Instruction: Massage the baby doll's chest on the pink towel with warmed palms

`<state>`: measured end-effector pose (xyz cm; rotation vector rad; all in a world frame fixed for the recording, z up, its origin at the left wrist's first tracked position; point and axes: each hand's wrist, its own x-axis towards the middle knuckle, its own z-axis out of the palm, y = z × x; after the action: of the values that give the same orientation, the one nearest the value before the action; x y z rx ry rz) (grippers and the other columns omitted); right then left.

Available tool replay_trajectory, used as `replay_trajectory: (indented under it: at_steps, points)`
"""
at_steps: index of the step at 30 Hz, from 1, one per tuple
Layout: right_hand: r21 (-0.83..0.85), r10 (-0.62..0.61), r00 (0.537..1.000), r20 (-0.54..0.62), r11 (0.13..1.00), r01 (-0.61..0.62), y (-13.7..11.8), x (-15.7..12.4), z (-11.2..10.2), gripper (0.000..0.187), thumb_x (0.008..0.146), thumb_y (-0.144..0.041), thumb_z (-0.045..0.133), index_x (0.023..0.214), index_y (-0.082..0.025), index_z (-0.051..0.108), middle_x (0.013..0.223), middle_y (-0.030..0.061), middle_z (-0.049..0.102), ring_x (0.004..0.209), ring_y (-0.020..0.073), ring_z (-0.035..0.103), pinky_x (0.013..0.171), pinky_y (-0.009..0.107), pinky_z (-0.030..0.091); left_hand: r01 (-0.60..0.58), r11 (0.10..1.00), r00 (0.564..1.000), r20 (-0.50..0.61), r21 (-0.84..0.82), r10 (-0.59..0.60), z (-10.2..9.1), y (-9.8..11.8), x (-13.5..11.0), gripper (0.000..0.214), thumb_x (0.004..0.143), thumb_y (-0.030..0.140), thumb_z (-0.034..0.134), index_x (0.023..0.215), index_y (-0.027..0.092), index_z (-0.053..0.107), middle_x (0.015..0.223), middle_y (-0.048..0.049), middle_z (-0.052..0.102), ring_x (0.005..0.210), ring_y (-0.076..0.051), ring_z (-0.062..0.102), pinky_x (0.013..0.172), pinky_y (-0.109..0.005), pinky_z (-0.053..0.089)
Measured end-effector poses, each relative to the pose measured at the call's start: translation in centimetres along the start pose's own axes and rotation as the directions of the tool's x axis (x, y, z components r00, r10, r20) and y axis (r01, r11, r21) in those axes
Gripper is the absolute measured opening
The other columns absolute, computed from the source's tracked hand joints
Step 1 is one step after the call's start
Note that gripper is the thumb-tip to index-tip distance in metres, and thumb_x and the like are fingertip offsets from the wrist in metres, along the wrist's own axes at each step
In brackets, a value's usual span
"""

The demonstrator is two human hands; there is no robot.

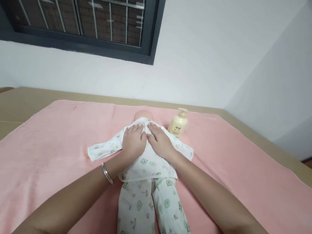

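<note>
A baby doll (142, 115) lies on its back on a pink blanket (49, 153), dressed in a white printed top (147, 163) and matching trousers (148, 216). Only the top of its head shows beyond my hands. My left hand (134, 140) rests on the doll's chest with fingers curled at the collar of the top. My right hand (160, 140) lies beside it, fingers together and pressed on the same fabric near the neck. A silver bangle (107, 173) circles my left wrist.
A cream pump bottle (178, 123) lies on the blanket just right of the doll's head. The blanket covers a tan surface (292, 161) set against a white wall. A dark barred window (89, 15) is above.
</note>
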<state>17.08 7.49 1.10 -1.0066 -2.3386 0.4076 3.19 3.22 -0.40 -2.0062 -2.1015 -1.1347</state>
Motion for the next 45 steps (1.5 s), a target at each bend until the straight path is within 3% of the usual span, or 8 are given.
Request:
replay_trajectory:
  at_steps: [7, 13, 17, 25, 29, 34, 40, 45]
  points:
    - [-0.020, -0.171, 0.984, 0.055, 0.985, 0.173, 0.9, 0.7, -1.1, 0.048, 0.096, -0.033, 0.044, 0.140, -0.015, 0.052, 0.147, 0.0133, 0.050, 0.140, 0.0269, 0.041, 0.118, 0.047, 0.030, -0.072, 0.996, 0.991, -0.117, -0.052, 0.065, 0.4, 0.2, -1.2, 0.038, 0.091, 0.019, 0.041, 0.122, 0.017, 0.064, 0.131, -0.0100, 0.064, 0.127, -0.025, 0.054, 0.115, -0.044, 0.039]
    - [-0.200, -0.045, 0.998, 0.052, 0.978, 0.054, -1.7, -1.0, -1.1, 0.048, 0.099, -0.032, 0.039, 0.140, -0.011, 0.052, 0.147, 0.0176, 0.048, 0.140, 0.0290, 0.041, 0.116, 0.046, 0.033, 0.066, 0.982, 0.997, 0.041, -0.177, -0.059, -0.5, -1.0, 0.5, 0.039, 0.093, 0.028, 0.043, 0.124, 0.017, 0.064, 0.132, -0.0091, 0.065, 0.126, -0.026, 0.056, 0.114, -0.044, 0.040]
    - [-0.318, -0.025, 0.996, 0.085, 0.947, 0.051, -4.2, -2.3, -0.8, 0.048, 0.097, -0.022, 0.037, 0.139, -0.004, 0.051, 0.146, 0.0226, 0.048, 0.141, 0.0317, 0.039, 0.117, 0.047, 0.032, 0.072, 0.995, 0.993, 0.097, -0.076, -0.064, -1.1, -1.0, 0.9, 0.041, 0.095, 0.029, 0.037, 0.124, 0.015, 0.063, 0.129, -0.0109, 0.066, 0.124, -0.026, 0.057, 0.111, -0.044, 0.042]
    - [-0.030, -0.009, 0.998, 0.070, 0.999, 0.011, -0.3, 0.7, -1.9, 0.039, 0.098, -0.030, 0.040, 0.128, -0.017, 0.060, 0.133, 0.0115, 0.061, 0.127, 0.0255, 0.053, 0.109, 0.044, 0.040, -0.081, 0.988, 0.994, 0.085, 0.131, 0.070, -1.0, 1.7, -1.8, 0.045, 0.095, 0.025, 0.035, 0.133, 0.012, 0.056, 0.144, -0.0154, 0.054, 0.139, -0.031, 0.042, 0.116, -0.050, 0.033]
    - [-0.149, 0.055, 0.996, 0.069, 0.988, -0.044, -1.4, -0.2, -1.5, 0.047, 0.100, -0.030, 0.036, 0.137, -0.007, 0.053, 0.142, 0.0187, 0.054, 0.136, 0.0284, 0.045, 0.115, 0.045, 0.033, -0.033, 0.997, 0.988, 0.151, 0.074, 0.021, -1.5, 1.1, -0.5, 0.046, 0.095, 0.027, 0.035, 0.135, 0.013, 0.053, 0.147, -0.0142, 0.051, 0.140, -0.030, 0.041, 0.117, -0.050, 0.032]
    - [-0.258, 0.053, 0.994, 0.091, 0.966, -0.028, -4.1, -1.8, -1.3, 0.048, 0.099, -0.023, 0.036, 0.139, -0.002, 0.051, 0.146, 0.0216, 0.048, 0.141, 0.0308, 0.039, 0.118, 0.044, 0.030, 0.033, 0.998, 0.977, 0.207, 0.053, -0.043, -2.0, 0.0, 1.1, 0.040, 0.096, 0.029, 0.033, 0.118, 0.013, 0.062, 0.132, -0.0154, 0.062, 0.128, -0.029, 0.053, 0.111, -0.048, 0.039]
    - [-0.052, -0.014, 0.997, 0.070, 0.998, 0.017, -1.0, 0.0, -1.8, 0.038, 0.099, -0.027, 0.035, 0.123, -0.015, 0.062, 0.139, 0.0131, 0.058, 0.134, 0.0233, 0.048, 0.114, 0.041, 0.035, -0.049, 0.988, 0.994, 0.109, 0.145, 0.033, -1.3, 1.7, -1.3, 0.041, 0.094, 0.025, 0.037, 0.128, 0.013, 0.058, 0.142, -0.0159, 0.055, 0.136, -0.031, 0.045, 0.114, -0.050, 0.035]
    - [-0.076, -0.015, 0.999, 0.047, 0.997, 0.019, -0.2, 0.5, -1.3, 0.038, 0.100, -0.027, 0.033, 0.123, -0.012, 0.060, 0.135, 0.0161, 0.059, 0.132, 0.0259, 0.048, 0.114, 0.044, 0.033, -0.085, 0.993, 0.986, 0.152, 0.077, 0.073, -1.7, 2.0, -1.3, 0.042, 0.092, 0.022, 0.039, 0.128, 0.015, 0.060, 0.142, -0.0132, 0.056, 0.139, -0.029, 0.043, 0.116, -0.049, 0.035]
